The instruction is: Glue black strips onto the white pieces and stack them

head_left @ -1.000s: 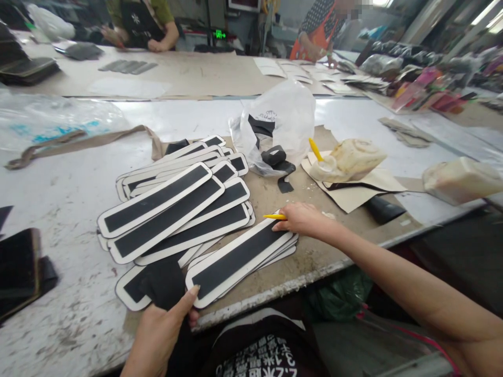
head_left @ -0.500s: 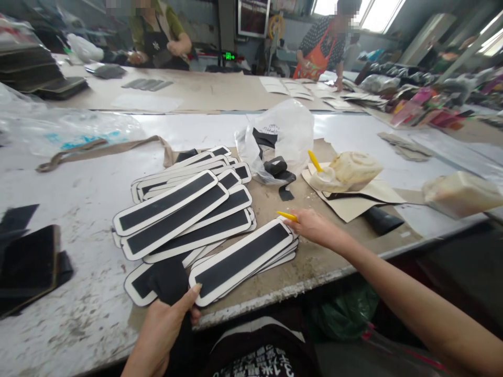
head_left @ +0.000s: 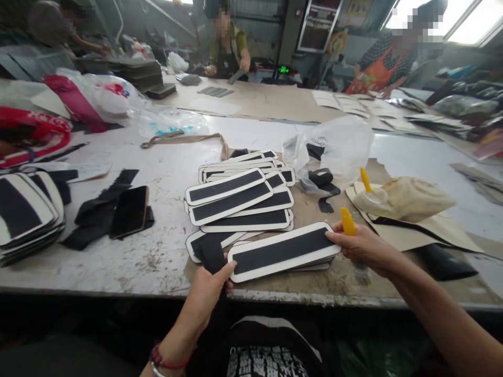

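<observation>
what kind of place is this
Probably a workshop making fabric or leather goods: stacked white-edged black strips, a glue-smeared worktable and a coworker in an orange apron at another table.

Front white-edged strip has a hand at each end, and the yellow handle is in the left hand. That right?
Not quite: the yellow handle is in the right hand, as the head view shows. The front white-edged strip does have a hand at each end, the left hand included.

White-bordered black strips (head_left: 281, 254), a yellow handle (head_left: 348, 222), a bright orange apron (head_left: 371, 73)
</observation>
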{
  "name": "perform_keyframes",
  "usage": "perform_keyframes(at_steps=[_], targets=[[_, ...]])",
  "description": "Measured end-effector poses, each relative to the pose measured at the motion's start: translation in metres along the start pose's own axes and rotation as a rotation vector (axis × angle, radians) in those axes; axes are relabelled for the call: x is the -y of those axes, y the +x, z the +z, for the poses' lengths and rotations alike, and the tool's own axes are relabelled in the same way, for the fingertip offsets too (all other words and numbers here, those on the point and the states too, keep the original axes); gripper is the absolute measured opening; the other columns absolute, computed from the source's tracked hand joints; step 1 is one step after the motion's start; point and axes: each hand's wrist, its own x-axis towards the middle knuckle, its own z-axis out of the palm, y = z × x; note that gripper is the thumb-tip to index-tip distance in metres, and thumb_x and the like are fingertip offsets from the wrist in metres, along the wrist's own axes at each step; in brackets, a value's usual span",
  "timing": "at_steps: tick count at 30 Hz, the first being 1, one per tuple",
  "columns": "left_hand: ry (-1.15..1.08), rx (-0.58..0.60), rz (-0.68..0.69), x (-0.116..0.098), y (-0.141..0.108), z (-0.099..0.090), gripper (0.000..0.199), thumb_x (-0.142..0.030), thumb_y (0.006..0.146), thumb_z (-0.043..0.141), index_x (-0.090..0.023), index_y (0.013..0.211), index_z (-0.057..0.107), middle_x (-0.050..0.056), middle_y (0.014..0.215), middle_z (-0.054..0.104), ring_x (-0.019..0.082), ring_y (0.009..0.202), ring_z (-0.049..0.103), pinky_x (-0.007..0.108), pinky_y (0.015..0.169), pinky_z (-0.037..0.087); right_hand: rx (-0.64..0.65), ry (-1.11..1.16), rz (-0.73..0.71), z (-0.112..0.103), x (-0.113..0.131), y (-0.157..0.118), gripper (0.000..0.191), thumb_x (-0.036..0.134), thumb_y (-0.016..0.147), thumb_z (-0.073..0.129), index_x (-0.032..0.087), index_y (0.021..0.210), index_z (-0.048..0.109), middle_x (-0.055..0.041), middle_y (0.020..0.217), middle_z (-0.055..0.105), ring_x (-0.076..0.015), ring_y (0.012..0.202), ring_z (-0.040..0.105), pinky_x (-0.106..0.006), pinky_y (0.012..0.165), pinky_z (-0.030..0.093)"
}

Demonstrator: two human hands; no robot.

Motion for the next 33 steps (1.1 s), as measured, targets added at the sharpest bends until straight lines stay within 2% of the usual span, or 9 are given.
perform_keyframes(at_steps=[2, 7, 12, 16, 20, 24, 28, 31, 33], targets=[[-0.052, -0.040, 0.028, 0.001, -0.001, -0.003, 0.046, -0.041, 0.059, 0.076, -0.011, 0.092, 0.062, -0.004, 0.048, 0.055, 0.010, 0.042, 0.048, 0.019, 0.042, 0.039, 0.043, 0.125, -0.006, 0.002, 0.002, -0.008, 0.046, 0.056, 0.063, 0.074, 0.018, 0.076, 0.051, 0.0063, 0.059, 0.041, -0.0055, 0.047, 0.035, -0.019, 0.041, 0.025], [-0.212, -0.116, 0.107, 0.002, -0.006, -0.015, 0.047, -0.047, 0.058, 0.081, -0.013, 0.085, 0.063, -0.005, 0.057, 0.056, 0.008, 0.047, 0.046, 0.018, 0.043, 0.040, 0.052, 0.243, -0.041, 0.012, 0.005, -0.021, 0.045, 0.054, 0.066, 0.076, 0.018, 0.075, 0.050, 0.0065, 0.061, 0.038, -0.0047, 0.050, 0.031, -0.017, 0.042, 0.024], [-0.217, -0.149, 0.112, 0.000, -0.011, -0.026, 0.047, -0.043, 0.058, 0.084, -0.016, 0.093, 0.065, -0.002, 0.076, 0.065, 0.010, 0.059, 0.053, 0.017, 0.047, 0.043, 0.050, 0.235, -0.118, 0.027, 0.007, -0.026, 0.042, 0.053, 0.072, 0.072, 0.019, 0.078, 0.049, 0.0067, 0.060, 0.039, -0.0056, 0.050, 0.033, -0.017, 0.043, 0.027], [-0.209, -0.158, 0.098, -0.002, -0.012, -0.031, 0.046, -0.044, 0.064, 0.080, -0.019, 0.100, 0.066, 0.002, 0.092, 0.069, 0.015, 0.071, 0.060, 0.019, 0.047, 0.047, 0.020, 0.111, -0.148, 0.040, 0.005, -0.026, 0.042, 0.057, 0.075, 0.066, 0.020, 0.078, 0.047, 0.0081, 0.057, 0.038, -0.0061, 0.049, 0.036, -0.018, 0.044, 0.031], [-0.233, -0.216, 0.086, -0.002, -0.010, -0.033, 0.038, -0.037, 0.069, 0.077, -0.019, 0.101, 0.068, 0.004, 0.100, 0.070, 0.022, 0.092, 0.064, 0.024, 0.063, 0.055, -0.023, 0.018, -0.169, 0.050, 0.004, -0.025, 0.042, 0.059, 0.077, 0.061, 0.020, 0.072, 0.046, 0.0063, 0.059, 0.043, -0.0079, 0.050, 0.043, -0.020, 0.046, 0.037], [-0.271, -0.239, 0.104, -0.001, -0.009, -0.033, 0.035, -0.032, 0.073, 0.074, -0.023, 0.106, 0.066, 0.003, 0.109, 0.069, 0.023, 0.104, 0.062, 0.030, 0.082, 0.055, -0.049, 0.045, -0.155, 0.057, 0.004, -0.025, 0.039, 0.054, 0.077, 0.064, 0.021, 0.069, 0.045, 0.0069, 0.056, 0.041, -0.0071, 0.047, 0.039, -0.020, 0.042, 0.032], [-0.317, -0.249, 0.065, -0.002, -0.007, -0.032, 0.033, -0.029, 0.074, 0.073, -0.023, 0.106, 0.067, 0.002, 0.110, 0.069, 0.021, 0.101, 0.063, 0.027, 0.082, 0.055, -0.037, 0.077, -0.197, 0.060, 0.002, -0.024, 0.039, 0.054, 0.077, 0.064, 0.020, 0.069, 0.046, 0.0069, 0.056, 0.040, -0.0074, 0.048, 0.038, -0.020, 0.043, 0.033], [-0.367, -0.230, 0.035, -0.007, -0.007, -0.031, 0.039, -0.028, 0.071, 0.076, -0.022, 0.108, 0.066, 0.001, 0.104, 0.070, 0.018, 0.086, 0.066, 0.021, 0.067, 0.056, -0.025, 0.108, -0.215, 0.062, 0.001, -0.024, 0.041, 0.056, 0.077, 0.064, 0.020, 0.069, 0.046, 0.0068, 0.058, 0.040, -0.0074, 0.050, 0.038, -0.019, 0.044, 0.035], [-0.408, -0.202, -0.010, -0.012, -0.007, -0.031, 0.043, -0.029, 0.065, 0.080, -0.019, 0.104, 0.067, 0.001, 0.091, 0.071, 0.015, 0.065, 0.064, 0.021, 0.052, 0.053, -0.008, 0.168, -0.195, 0.063, 0.002, -0.025, 0.042, 0.056, 0.076, 0.066, 0.020, 0.069, 0.046, 0.0068, 0.059, 0.039, -0.0066, 0.050, 0.037, -0.017, 0.044, 0.034]])
